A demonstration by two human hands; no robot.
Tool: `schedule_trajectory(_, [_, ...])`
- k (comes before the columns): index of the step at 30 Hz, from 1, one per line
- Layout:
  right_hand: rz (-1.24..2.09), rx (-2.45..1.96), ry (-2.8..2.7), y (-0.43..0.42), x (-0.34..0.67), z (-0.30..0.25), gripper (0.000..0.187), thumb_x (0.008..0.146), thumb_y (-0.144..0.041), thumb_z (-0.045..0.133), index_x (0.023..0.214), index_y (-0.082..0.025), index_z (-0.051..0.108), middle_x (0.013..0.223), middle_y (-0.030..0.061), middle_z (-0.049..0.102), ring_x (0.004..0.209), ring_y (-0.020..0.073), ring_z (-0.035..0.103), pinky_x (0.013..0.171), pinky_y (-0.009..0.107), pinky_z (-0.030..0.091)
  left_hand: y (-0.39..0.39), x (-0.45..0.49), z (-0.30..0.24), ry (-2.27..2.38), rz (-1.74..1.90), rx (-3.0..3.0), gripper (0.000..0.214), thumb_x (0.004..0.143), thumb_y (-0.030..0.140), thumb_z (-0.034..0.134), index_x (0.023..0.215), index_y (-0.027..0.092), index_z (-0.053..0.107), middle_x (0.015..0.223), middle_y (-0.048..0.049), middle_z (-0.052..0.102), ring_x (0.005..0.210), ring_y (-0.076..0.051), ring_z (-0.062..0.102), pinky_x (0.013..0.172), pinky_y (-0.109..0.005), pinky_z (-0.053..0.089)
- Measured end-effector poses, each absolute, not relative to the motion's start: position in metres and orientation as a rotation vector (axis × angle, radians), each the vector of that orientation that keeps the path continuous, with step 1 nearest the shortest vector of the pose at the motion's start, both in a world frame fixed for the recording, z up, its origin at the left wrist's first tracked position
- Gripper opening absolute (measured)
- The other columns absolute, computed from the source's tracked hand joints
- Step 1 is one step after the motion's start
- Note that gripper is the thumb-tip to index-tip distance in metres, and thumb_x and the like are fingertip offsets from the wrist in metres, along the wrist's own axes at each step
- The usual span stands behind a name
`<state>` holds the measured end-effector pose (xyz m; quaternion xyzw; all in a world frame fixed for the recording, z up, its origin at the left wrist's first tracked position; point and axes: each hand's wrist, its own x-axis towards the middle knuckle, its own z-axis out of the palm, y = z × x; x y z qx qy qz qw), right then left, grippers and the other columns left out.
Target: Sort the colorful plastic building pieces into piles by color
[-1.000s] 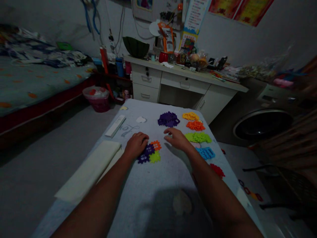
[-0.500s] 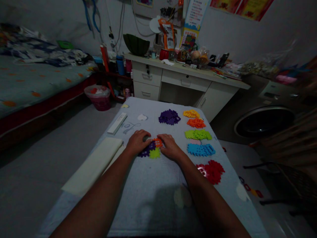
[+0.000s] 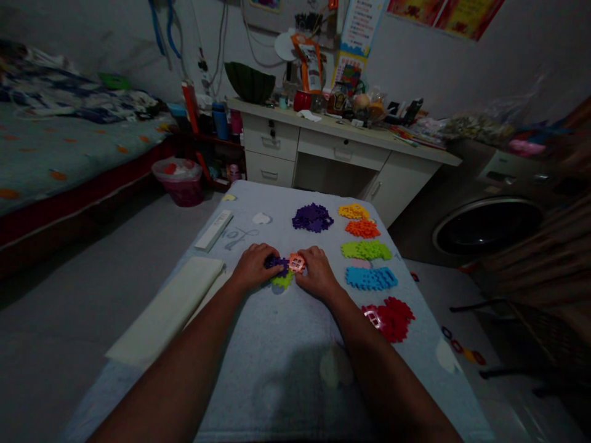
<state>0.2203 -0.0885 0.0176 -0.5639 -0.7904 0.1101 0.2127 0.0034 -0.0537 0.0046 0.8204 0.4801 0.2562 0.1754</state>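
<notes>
A small cluster of joined plastic tiles, purple, orange and lime green, rests on the grey cloth-covered table between my hands. My left hand curls over its purple left side. From the right, my right hand pinches the orange tile. Sorted piles of loose tiles lie beyond and to the right: purple, yellow, orange, green, blue and red.
A folded white cloth and a long white box lie at the table's left edge. A cluttered desk stands behind, a bed to the left, a washing machine to the right. Loose tiles dot the floor on the right.
My right hand came back from near the green pile and closed on the orange tile of the cluster. Both hands now grip the cluster, which has shifted slightly.
</notes>
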Motion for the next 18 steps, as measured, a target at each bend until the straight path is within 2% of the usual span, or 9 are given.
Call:
schedule_trajectory(11, [0.184, -1.641, -2.017, -0.091, 0.216, 0.021, 0.043, 0.073, -0.016, 0.061, 0.116, -0.016, 0.056, 0.111, 0.0107, 0.049, 0.106, 0.0251, 0.048, 0.094, 0.038, 0.045, -0.054, 0.005, 0.004, 1.388, 0.701, 2.296, 0.03, 0.077, 0.044, 0.07, 0.095, 0.021, 0.067, 0.088, -0.0047, 0.066, 0.088, -0.025, 0.054, 0.078, -0.035, 0.039])
schedule_trajectory(18, [0.096, -1.713, -2.07, -0.071, 0.246, 0.042, 0.049, 0.076, -0.021, 0.063, 0.124, -0.017, 0.057, 0.117, 0.0118, 0.054, 0.107, 0.0259, 0.05, 0.097, 0.039, 0.043, -0.057, 0.006, 0.007, 1.362, 0.773, 2.191, 0.024, 0.079, 0.038, 0.066, 0.095, 0.021, 0.061, 0.091, -0.0029, 0.062, 0.08, -0.02, 0.056, 0.072, -0.032, 0.04])
